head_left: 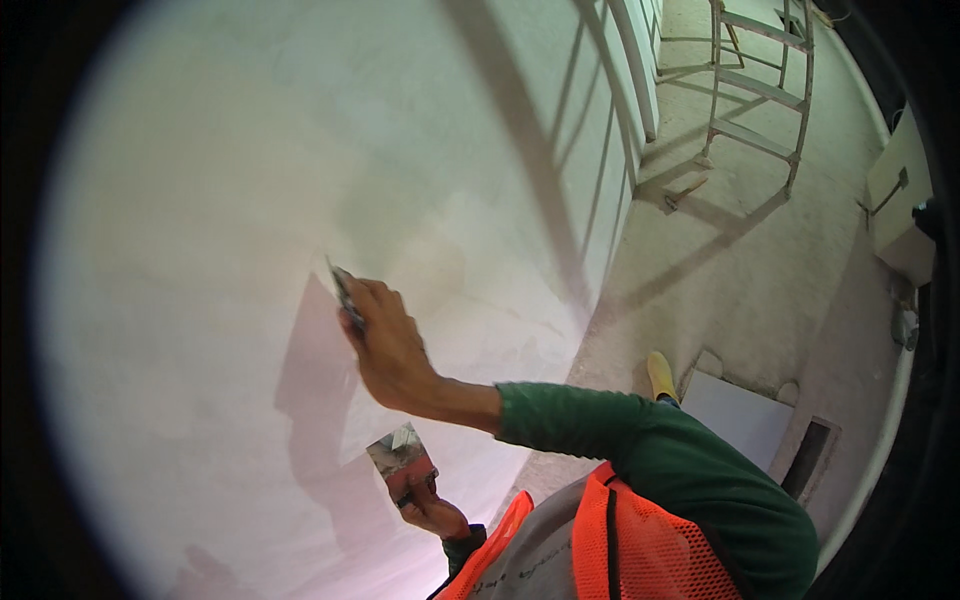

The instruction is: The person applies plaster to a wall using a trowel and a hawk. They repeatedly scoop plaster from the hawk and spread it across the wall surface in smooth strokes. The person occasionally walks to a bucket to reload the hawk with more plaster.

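A broad, pale plastered wall fills most of the view, smooth and off-white, with long slanted shadows crossing its upper right part. To its right lies a dusty grey concrete floor. On that floor, well away from the person, stands a pale metal stepladder. Nearer the person, a flat white rectangular board lies on the floor, just beside a yellow boot toe.

The person wears a green long-sleeved shirt under an orange mesh safety vest.

The right hand is raised against the wall, fingers clamped around a narrow dark-bladed putty knife, whose blade edge touches the plaster at a slant. Its shadow falls on the wall just to the left.

Lower down, the left hand is closed on the reddish handle of a wide flat metal scraper. The scraper's blade is smeared with grey and white filler and points up, held near the wall and below the right forearm.
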Motion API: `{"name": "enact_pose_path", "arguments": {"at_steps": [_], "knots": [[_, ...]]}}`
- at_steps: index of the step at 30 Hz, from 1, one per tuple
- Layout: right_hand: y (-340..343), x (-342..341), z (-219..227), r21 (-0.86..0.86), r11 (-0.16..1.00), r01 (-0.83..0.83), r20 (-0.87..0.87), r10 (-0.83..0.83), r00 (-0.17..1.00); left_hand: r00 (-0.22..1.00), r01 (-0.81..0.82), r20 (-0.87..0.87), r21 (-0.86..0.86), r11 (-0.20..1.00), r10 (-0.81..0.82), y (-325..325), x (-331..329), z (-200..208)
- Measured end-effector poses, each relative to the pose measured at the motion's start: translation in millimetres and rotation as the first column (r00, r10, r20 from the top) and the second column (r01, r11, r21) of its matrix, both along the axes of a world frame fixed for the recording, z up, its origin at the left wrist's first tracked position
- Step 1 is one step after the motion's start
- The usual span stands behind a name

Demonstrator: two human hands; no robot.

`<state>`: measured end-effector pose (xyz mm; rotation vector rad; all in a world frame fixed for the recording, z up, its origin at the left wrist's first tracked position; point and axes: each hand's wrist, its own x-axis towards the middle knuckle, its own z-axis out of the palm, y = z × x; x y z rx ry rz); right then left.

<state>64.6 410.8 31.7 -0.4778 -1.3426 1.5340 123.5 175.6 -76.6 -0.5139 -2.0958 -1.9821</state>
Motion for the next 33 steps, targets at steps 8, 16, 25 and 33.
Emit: {"name": "enact_pose_path", "arguments": {"at_steps": [8,16,25,33], "knots": [[79,-3,-166,-0.018,0.930,0.366,0.278,-0.347,0.896,0.999,-0.044,0.013,-0.120,0.992,0.046,-3,-4,-7],[85,-17,-210,-0.039,0.936,0.349,0.278,-0.325,0.904,0.992,-0.120,0.019,-0.123,0.985,0.123,-9,-5,-12],[56,-53,-192,-0.184,0.915,0.360,0.198,-0.324,0.925,0.987,-0.148,0.051,-0.095,0.984,0.153,-16,-10,-21],[-15,-18,-149,-0.077,0.997,0.012,0.232,0.006,0.973,0.989,-0.118,0.074,-0.121,0.986,0.127,-11,-9,-14]]}}
